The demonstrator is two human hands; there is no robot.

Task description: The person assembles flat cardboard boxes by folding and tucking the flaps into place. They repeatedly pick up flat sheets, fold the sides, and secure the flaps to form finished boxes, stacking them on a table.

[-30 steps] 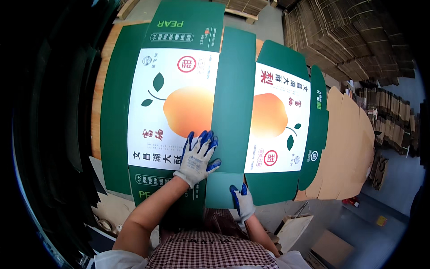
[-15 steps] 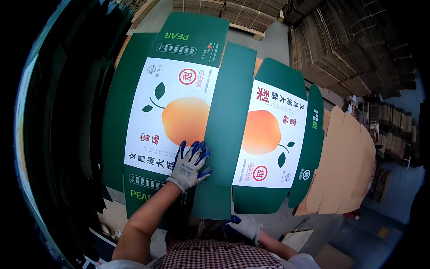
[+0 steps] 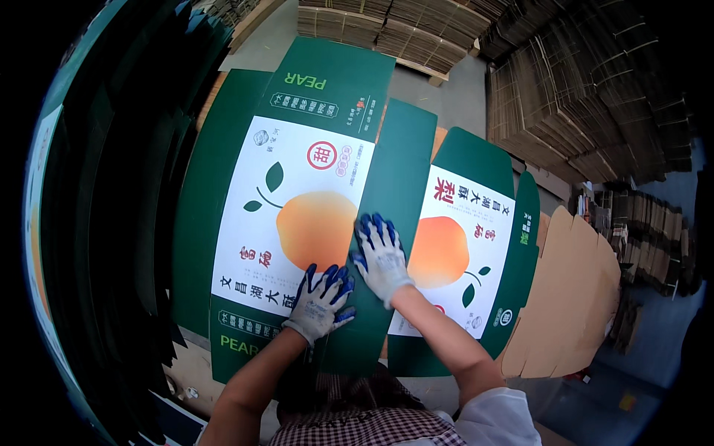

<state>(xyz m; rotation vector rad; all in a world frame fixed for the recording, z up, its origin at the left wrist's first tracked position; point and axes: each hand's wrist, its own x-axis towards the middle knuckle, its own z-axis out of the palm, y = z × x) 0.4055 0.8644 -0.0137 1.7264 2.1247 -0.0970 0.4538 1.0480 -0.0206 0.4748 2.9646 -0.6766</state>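
A flat, unfolded green and white cardboard box blank (image 3: 404, 163) lies before me, printed with two orange pears and green leaves. My left hand (image 3: 320, 305), in a white glove with blue fingertips, rests on it at the lower edge of the left white panel, fingers spread. Further up and to the right, my right hand (image 3: 382, 256), gloved alike, presses flat on the green strip between the two white panels. Its fingers are apart and point away from me. Neither hand grips anything.
Plain brown cardboard (image 3: 561, 297) shows beneath the blank at right. Bundled cardboard stacks (image 3: 569, 97) stand at the far right, and more stacks on a pallet (image 3: 387, 33) at the back. Many dark sheets (image 3: 97, 223) stand on edge along the left.
My right hand has come up from the near edge by my apron and now lies on the green strip. The left hand stays on the blank, which sits slightly lower in view.
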